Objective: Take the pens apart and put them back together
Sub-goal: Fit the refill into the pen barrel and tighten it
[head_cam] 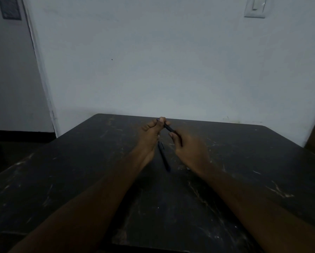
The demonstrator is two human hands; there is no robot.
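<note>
Above the middle of the table [80, 179], the left hand [149, 136] pinches the far end of a dark pen [168, 128] with its fingertips. A second pen [163, 156] lies flat on the table just beneath. The right hand [189, 150] grips the dark pen's near end.

Wall [153, 61]: plain and pale, on the far side.
Table [61, 170]: dark, scratched top, far edge close to the wall.
Light switch [255, 7]: white, high on the right.
Light: dim.
</note>
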